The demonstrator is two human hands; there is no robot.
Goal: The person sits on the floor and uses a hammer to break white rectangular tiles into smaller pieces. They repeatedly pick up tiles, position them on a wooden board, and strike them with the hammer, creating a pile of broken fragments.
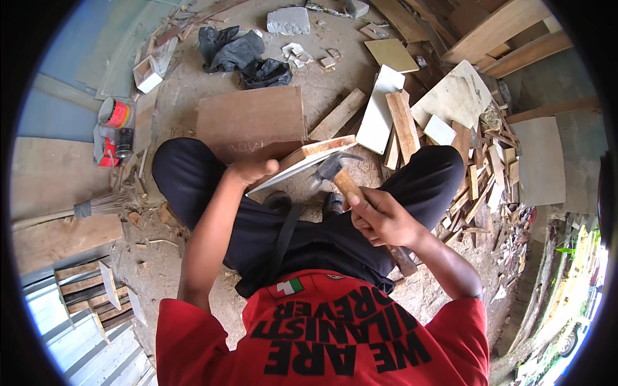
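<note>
My right hand (386, 219) is closed round the wooden handle of a claw hammer (346, 182). The hammer's metal head is up beside the near edge of a board; I cannot tell whether they touch. That wooden board (320, 148), with a white face and a bare brown edge, is tilted between my knees. At its left end my left hand (253, 171) grips it, the thumb showing and the other fingers mostly hidden. Just beyond the board, a brown wooden panel or box (251, 118) rests on the ground.
Offcuts and planks (403, 122) lie heaped to the right, with a large pale board (454, 95) leaning among them. Black plastic bags (233, 50) and a concrete block (288, 21) lie at the far side. Red cans (114, 113) and a broom (96, 207) are at the left.
</note>
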